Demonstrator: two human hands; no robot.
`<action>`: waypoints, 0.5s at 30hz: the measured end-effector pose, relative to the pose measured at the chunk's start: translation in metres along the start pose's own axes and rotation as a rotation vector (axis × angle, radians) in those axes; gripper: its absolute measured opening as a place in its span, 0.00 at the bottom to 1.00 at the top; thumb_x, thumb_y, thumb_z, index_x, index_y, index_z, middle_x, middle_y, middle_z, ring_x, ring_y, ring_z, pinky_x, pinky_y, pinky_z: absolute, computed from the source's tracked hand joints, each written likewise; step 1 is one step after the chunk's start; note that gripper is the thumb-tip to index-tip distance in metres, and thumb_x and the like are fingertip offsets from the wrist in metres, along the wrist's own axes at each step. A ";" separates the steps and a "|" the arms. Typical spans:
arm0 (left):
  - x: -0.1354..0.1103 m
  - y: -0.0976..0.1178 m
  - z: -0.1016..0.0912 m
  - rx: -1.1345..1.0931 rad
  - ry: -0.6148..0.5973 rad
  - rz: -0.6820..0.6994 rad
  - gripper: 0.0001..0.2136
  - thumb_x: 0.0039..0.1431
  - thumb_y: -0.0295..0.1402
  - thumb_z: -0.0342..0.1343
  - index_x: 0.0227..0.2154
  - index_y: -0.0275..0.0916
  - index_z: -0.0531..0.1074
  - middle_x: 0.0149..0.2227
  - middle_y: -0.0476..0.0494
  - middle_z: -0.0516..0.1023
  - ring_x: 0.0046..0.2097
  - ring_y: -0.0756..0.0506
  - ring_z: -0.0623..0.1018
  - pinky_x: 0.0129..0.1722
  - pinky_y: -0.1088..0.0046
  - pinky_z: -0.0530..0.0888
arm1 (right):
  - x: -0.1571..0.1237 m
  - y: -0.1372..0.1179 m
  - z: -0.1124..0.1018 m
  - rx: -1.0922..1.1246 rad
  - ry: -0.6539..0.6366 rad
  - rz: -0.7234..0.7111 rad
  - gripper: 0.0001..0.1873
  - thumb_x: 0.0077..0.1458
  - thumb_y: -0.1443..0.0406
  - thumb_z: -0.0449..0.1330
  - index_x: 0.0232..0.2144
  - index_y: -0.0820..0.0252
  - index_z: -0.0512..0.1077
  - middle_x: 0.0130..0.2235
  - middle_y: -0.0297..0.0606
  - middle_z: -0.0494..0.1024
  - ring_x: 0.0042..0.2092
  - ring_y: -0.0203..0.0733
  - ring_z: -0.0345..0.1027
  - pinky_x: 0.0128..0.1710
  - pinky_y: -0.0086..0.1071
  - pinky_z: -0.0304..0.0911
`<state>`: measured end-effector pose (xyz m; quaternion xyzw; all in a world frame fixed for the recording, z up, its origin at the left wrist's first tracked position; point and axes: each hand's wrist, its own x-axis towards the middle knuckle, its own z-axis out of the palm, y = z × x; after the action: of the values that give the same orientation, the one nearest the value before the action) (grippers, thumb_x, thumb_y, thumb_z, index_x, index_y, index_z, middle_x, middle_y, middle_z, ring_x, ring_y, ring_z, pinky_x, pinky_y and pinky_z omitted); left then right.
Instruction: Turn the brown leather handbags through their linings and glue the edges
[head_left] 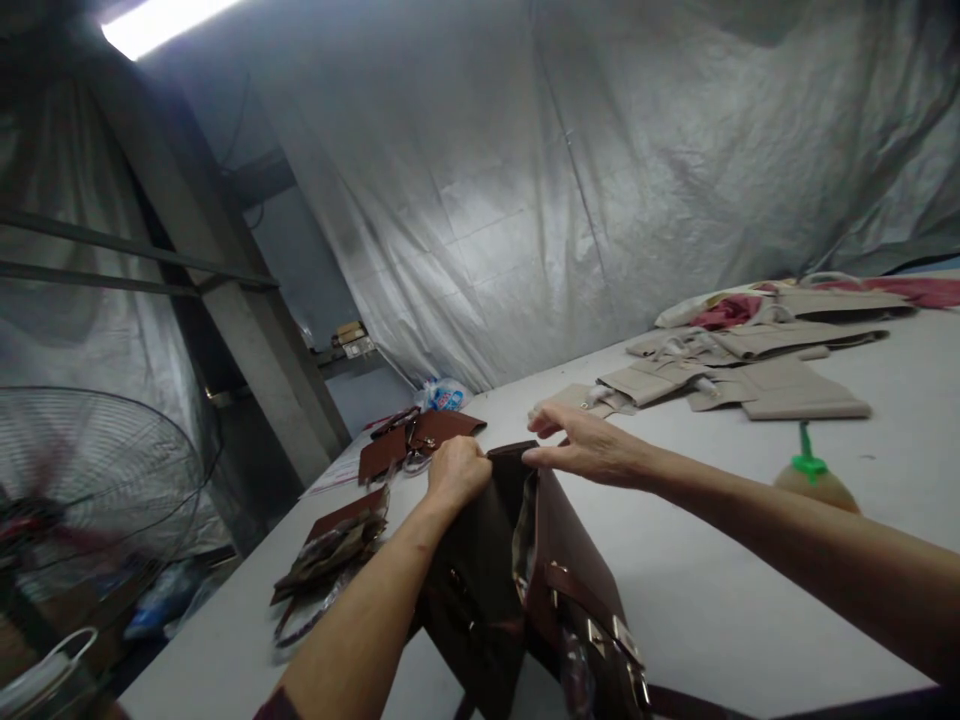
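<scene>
Your left hand (459, 470) clenches the rim of the brown bag (480, 575); your right hand (589, 450) pinches the facing rim. This grip appears to spread the mouth.

White table (750, 570), brown bag (574, 545), beige pcs (795, 392), brown pcs (424, 433), green-cap bottle (814, 482)

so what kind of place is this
Likely a bag-making workshop: the left hand and right hand hold a brown leather bag on a white worktable, with cut beige panels and brown leather pieces nearby.
</scene>
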<state>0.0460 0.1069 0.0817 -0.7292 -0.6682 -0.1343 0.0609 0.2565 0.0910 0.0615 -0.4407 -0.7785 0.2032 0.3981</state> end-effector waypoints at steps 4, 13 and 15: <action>-0.001 0.000 0.007 -0.095 0.016 0.071 0.10 0.49 0.31 0.55 0.34 0.40 0.79 0.37 0.41 0.82 0.42 0.41 0.79 0.41 0.70 0.73 | 0.003 -0.004 0.009 -0.049 -0.021 0.060 0.20 0.46 0.63 0.65 0.42 0.62 0.69 0.43 0.44 0.75 0.42 0.46 0.70 0.40 0.34 0.63; -0.006 0.010 0.010 -0.170 -0.012 0.236 0.16 0.52 0.27 0.53 0.41 0.44 0.80 0.41 0.44 0.82 0.46 0.44 0.79 0.48 0.71 0.72 | 0.025 0.005 0.008 -0.428 -0.082 -0.159 0.11 0.39 0.75 0.60 0.28 0.60 0.76 0.40 0.42 0.73 0.44 0.47 0.67 0.40 0.32 0.60; -0.007 0.010 0.010 -0.170 -0.011 0.239 0.16 0.51 0.27 0.53 0.41 0.45 0.80 0.42 0.43 0.82 0.46 0.43 0.79 0.48 0.70 0.72 | 0.027 0.006 0.008 -0.452 -0.090 -0.152 0.07 0.40 0.72 0.62 0.27 0.60 0.77 0.39 0.43 0.73 0.42 0.47 0.67 0.38 0.33 0.60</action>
<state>0.0568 0.1021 0.0714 -0.8069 -0.5630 -0.1782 0.0108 0.2453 0.1178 0.0645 -0.4495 -0.8520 0.0127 0.2682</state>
